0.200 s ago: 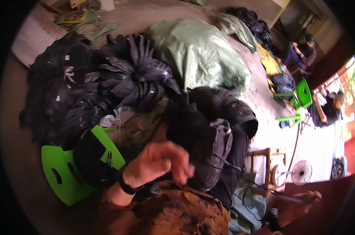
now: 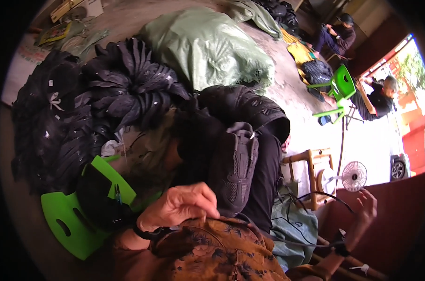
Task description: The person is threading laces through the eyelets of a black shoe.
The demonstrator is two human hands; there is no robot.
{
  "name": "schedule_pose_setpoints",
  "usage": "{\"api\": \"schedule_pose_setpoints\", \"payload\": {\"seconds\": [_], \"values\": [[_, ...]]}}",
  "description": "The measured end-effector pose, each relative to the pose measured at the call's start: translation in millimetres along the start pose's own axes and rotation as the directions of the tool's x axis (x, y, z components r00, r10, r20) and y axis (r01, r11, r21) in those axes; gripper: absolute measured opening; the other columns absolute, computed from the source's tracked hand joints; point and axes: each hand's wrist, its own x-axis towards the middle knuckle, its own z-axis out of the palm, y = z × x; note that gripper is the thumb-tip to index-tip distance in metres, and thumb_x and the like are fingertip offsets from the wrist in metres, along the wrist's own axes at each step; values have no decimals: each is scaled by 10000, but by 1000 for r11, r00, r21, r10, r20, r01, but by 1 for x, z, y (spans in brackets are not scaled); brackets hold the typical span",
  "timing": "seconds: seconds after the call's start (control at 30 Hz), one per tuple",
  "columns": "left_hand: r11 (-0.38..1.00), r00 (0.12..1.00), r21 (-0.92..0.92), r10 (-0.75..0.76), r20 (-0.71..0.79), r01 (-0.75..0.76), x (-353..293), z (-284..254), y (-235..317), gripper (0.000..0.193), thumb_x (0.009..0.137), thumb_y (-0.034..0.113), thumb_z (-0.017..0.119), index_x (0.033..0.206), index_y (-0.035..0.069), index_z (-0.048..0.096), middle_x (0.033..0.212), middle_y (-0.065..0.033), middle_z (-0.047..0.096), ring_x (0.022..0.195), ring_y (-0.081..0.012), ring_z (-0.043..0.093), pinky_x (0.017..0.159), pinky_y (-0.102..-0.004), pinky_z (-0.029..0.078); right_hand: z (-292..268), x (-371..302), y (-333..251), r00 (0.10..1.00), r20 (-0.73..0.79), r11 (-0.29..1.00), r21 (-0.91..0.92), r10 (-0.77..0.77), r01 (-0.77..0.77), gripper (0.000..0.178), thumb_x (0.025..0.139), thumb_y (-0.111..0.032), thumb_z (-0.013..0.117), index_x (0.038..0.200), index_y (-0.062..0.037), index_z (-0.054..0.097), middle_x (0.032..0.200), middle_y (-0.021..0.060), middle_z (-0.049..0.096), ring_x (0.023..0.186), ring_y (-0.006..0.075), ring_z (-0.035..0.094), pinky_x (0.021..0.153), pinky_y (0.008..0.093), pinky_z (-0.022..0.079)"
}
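Observation:
A black mesh shoe upper [image 2: 240,168] lies lengthwise across my lap, its near end touching or almost touching my left fingers. My left hand [image 2: 177,208], with a dark wristband, is closed, thumb and fingers drawn together; what they pinch, if anything, is hidden. Off to the right, my right hand [image 2: 364,210] is raised with its fingers apart and no object visible in them. Thin black laces [image 2: 297,199] loop between the upper and my right hand, one loose end curving close to its fingers. Another dark strand crosses low toward my right wrist.
Bundled black uppers [image 2: 128,84] pile up at left beside a large pale-green sack [image 2: 208,51]. A green chair [image 2: 74,225] holding a dark item and small snips [image 2: 118,193] stands near left. A wooden stool [image 2: 311,164] and fan [image 2: 354,176] are at right. Two people sit farther off.
My left hand has come down to the upper's near end and its fingers have drawn together. My right hand has risen, fingers spread, and the laces now loop loosely. The view has shifted.

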Motion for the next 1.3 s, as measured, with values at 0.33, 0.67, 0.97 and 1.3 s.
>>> {"api": "schedule_pose_setpoints", "payload": {"seconds": [0.33, 0.67, 0.97, 1.3], "values": [[984, 901, -65, -177, -397, 165, 37, 8, -41, 298, 948, 189, 656, 1162, -5, 584, 761, -27, 594, 731, -106, 595, 734, -245, 493, 189, -90, -27, 754, 653, 918, 246, 80, -310, 252, 891, 11, 634, 1136, 3, 691, 807, 58, 695, 671, 90, 636, 610, 224, 510], [602, 865, 797, 375, -334, 47, 62, 20, -80, 169, 841, -27, 675, 973, 50, 605, 795, -87, 643, 703, -273, 650, 615, -345, 530, 238, -107, -47, 704, 709, 898, 290, 30, -330, 77, 893, -45, 682, 926, 23, 669, 702, 57, 672, 592, 99, 634, 532, 240, 495], [561, 888, 816, 296, -352, 137, 55, 23, -86, 140, 848, -15, 664, 958, 56, 613, 831, -74, 617, 790, -269, 642, 665, -357, 530, 243, -118, -47, 817, 574, 974, 212, -61, -77, 88, 831, -14, 687, 837, 10, 603, 695, 143, 668, 597, 250, 677, 547, 314, 502], [507, 896, 851, 301, -326, 139, 54, 28, -87, 184, 814, -60, 667, 967, 37, 636, 836, -90, 618, 766, -275, 631, 653, -361, 516, 249, -126, -53, 846, 449, 958, 158, -287, 241, 116, 816, -18, 688, 858, -29, 581, 713, 142, 633, 600, 325, 640, 528, 386, 483]]}}
